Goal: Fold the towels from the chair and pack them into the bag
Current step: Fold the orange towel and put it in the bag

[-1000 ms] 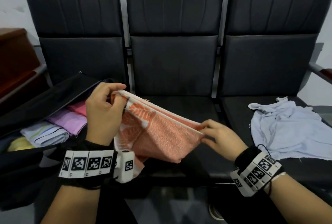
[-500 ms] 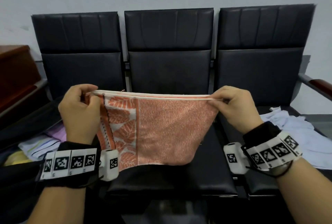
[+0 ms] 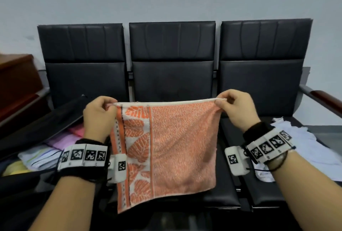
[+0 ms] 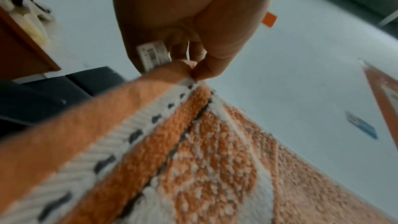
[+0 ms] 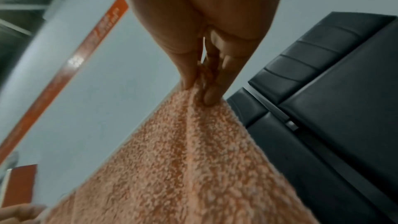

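Note:
An orange towel (image 3: pixel 177 145) with a white leaf-patterned band hangs flat in front of the middle seat, stretched by its top edge. My left hand (image 3: pixel 109 105) pinches its top left corner (image 4: pixel 189 72). Its top right corner (image 5: pixel 200 89) is pinched by my right hand (image 3: pixel 220 102). An open black bag (image 3: pixel 42 125) lies on the left seat and holds several folded towels (image 3: pixel 61 141) in pink, lilac, striped white and yellow. A crumpled pale blue towel (image 3: pixel 303 149) lies on the right seat.
A row of three black padded chairs (image 3: pixel 172 75) stands against a pale wall. A brown wooden cabinet (image 3: pixel 16 82) is at the far left. A wooden armrest (image 3: pixel 325 99) juts out at the right end.
Both hands have risen and spread apart, pulling the orange towel from a slack bunch into a flat hanging sheet. The view has tilted upward.

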